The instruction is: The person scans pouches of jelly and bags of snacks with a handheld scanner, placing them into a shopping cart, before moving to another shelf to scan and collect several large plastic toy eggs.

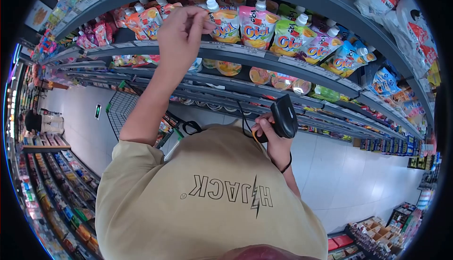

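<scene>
Store shelves [302, 62] curve across the view in front of us, with a pale tiled floor [330, 175] below. On one shelf stand spouted drink pouches in a row: orange pouches [145, 23], a yellow pouch [225, 27], a pink pouch [256, 29], a green pouch [287, 38], a purple pouch [321, 46] and a blue pouch [346, 60]. We have our left hand [186, 29] raised beside the yellow pouch, fingers curled in toward the thumb; we cannot tell whether it touches the pouch or pinches anything. Our right hand [273, 135] is closed around a black scanner [284, 117], held lower, near our tan shirt [212, 179]. A wire cart [123, 113] is beyond our left arm.
</scene>
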Tool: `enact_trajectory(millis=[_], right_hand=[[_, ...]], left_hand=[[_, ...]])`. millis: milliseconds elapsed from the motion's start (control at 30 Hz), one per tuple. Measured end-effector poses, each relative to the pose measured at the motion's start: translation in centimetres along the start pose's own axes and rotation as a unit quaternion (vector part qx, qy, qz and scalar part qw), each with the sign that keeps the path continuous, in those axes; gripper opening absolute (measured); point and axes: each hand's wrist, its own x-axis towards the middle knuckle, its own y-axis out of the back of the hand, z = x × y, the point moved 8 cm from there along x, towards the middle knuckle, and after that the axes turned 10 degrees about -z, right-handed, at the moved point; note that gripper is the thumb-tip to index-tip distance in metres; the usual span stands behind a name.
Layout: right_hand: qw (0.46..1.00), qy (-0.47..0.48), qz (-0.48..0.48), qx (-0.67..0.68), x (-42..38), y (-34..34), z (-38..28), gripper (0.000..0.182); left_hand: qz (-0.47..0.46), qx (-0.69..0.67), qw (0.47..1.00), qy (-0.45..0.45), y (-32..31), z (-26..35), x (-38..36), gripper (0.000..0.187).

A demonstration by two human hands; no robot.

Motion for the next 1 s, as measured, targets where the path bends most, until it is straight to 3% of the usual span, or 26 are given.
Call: enact_trajectory(millis=[333, 533, 567, 667, 733, 800, 900, 1000], right_hand=[[0.999, -0.027, -0.038, -0.001, 0.5, 0.7, 0.4, 0.015], [0.995, -0.060, -0.079, -0.017, 1.2, -0.1, 1.7, 0.014], [0.994, -0.072, -0.081, -0.017, 1.3, -0.1, 2.2, 0.015], [0.991, -0.095, -0.088, -0.013, 1.9, -0.6, 3.8, 0.016], [0.990, -0.095, -0.104, -0.029, 2.4, -1.4, 4.5, 0.016], [0.987, -0.104, -0.123, -0.027, 2.7, -2.5, 5.3, 0.015], [0.983, -0.128, -0.129, -0.037, 3.4, -4.7, 6.1, 0.014], [0.976, -0.145, -0.150, -0.062, 3.9, -7.3, 7.1, 0.014]], left_hand=[[-0.030, -0.021, 0.998, 0.046, -1.1, -1.8, 1.3, 0.027], [-0.013, -0.006, 1.000, 0.028, 1.6, -1.0, -4.1, 0.032], [0.007, 0.016, 1.000, -0.001, 2.7, -1.5, -5.9, 0.031], [0.068, 0.086, 0.993, 0.035, 7.7, -4.7, -13.2, 0.029], [0.108, 0.116, 0.971, 0.178, 12.4, -8.3, -19.5, 0.027], [0.227, 0.104, 0.940, 0.231, 17.4, -10.1, -26.1, 0.025], [0.324, 0.159, 0.869, 0.339, 24.8, -14.8, -38.4, 0.021], [0.301, 0.231, 0.793, 0.476, 29.7, -21.6, -53.2, 0.022]])
